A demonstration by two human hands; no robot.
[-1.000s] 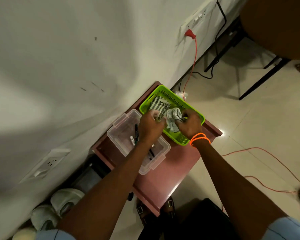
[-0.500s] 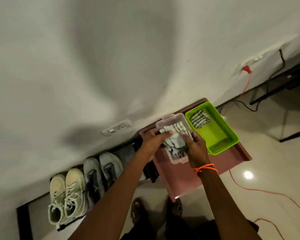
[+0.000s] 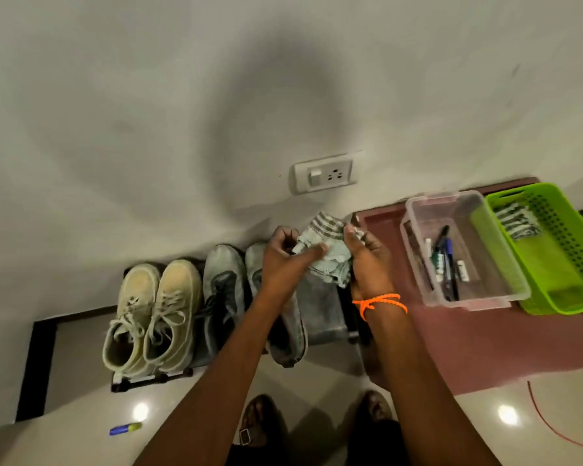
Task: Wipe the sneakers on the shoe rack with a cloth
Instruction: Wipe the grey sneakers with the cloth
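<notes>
— Why do I hold the cloth (image 3: 323,250) with both hands?

— I think to bunch it before wiping. My left hand (image 3: 283,260) pinches one edge, my right hand (image 3: 367,260) grips the other, fingers (image 3: 350,235) curled on it.

— And the sneakers (image 3: 155,314)?

— On the shoe rack (image 3: 323,311) by the wall; the grey pair (image 3: 223,290) lies just under my hands, not touched yet.

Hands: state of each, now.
Left hand: grips the striped cloth.
Right hand: holds the same cloth.
</notes>
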